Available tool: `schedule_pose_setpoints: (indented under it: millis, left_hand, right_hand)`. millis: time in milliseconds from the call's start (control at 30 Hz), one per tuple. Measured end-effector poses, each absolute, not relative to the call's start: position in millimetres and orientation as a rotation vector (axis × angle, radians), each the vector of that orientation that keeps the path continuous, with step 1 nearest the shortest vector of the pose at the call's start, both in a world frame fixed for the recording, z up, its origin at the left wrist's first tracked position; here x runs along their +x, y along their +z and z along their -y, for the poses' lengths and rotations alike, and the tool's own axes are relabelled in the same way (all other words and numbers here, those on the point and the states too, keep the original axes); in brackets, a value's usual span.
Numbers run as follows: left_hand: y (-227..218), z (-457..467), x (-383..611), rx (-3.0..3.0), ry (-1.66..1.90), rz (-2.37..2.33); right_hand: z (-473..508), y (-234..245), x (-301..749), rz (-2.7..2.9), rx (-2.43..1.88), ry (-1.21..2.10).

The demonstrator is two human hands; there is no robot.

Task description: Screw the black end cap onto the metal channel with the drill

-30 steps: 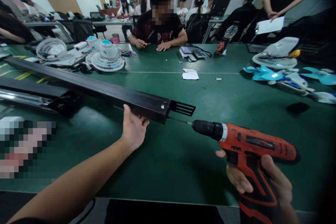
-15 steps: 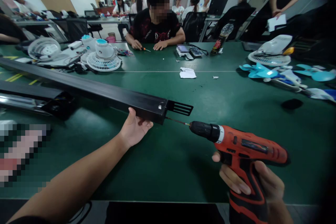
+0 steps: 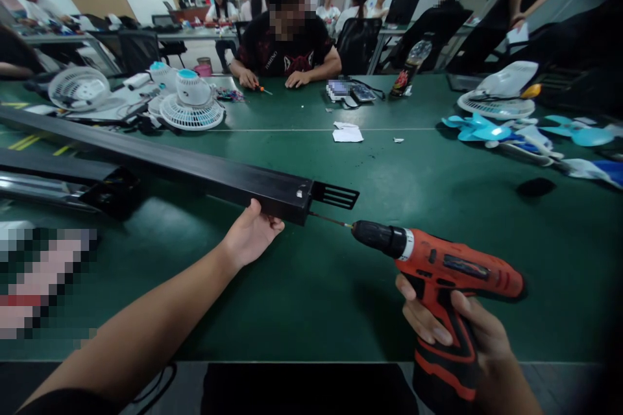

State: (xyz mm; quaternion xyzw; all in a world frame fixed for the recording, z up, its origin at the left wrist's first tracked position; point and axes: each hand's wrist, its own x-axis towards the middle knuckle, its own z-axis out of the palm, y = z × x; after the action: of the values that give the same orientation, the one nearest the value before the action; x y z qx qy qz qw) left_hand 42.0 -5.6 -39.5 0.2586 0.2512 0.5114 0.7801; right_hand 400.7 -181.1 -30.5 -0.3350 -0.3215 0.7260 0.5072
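A long black metal bar [image 3: 195, 172] lies across the green table [image 3: 311, 285], running from the far left to the middle, with a slotted bracket at its right end. My left hand [image 3: 250, 233] grips the bar's near side close to that end. My right hand [image 3: 462, 337] is wrapped round the handle of a red and black cordless drill [image 3: 438, 266]. The drill's thin bit touches the bar's end face just below the bracket.
A second black bar [image 3: 58, 178] lies at the left. White and teal fan parts [image 3: 192, 104] sit at the back left, blue fan blades [image 3: 487, 130] and a fan guard [image 3: 496, 104] at the right. A person in black [image 3: 287, 45] works across the table; paper scraps [image 3: 348, 135] lie mid-table.
My left hand slid slightly right along the bar. The view shifted a little; the drill bit stays against the bar's end.
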Motion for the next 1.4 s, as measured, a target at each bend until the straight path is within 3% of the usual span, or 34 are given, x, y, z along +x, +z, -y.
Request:
schedule_pose_setpoints:
  millis: [600,1033,1400]
  left_hand:
    - [-51,-4,43,0.518,1.168,-0.592]
    - [-51,-6,42,0.522,1.173,-0.593]
    - [-54,-9,35,0.570,1.138,-0.586]
  right_hand:
    - [166,-34,407,0.791,-0.672,1.853]
    - [148,-11,438,0.926,-0.852,1.869]
    - [136,-28,436,0.933,-0.779,1.913]
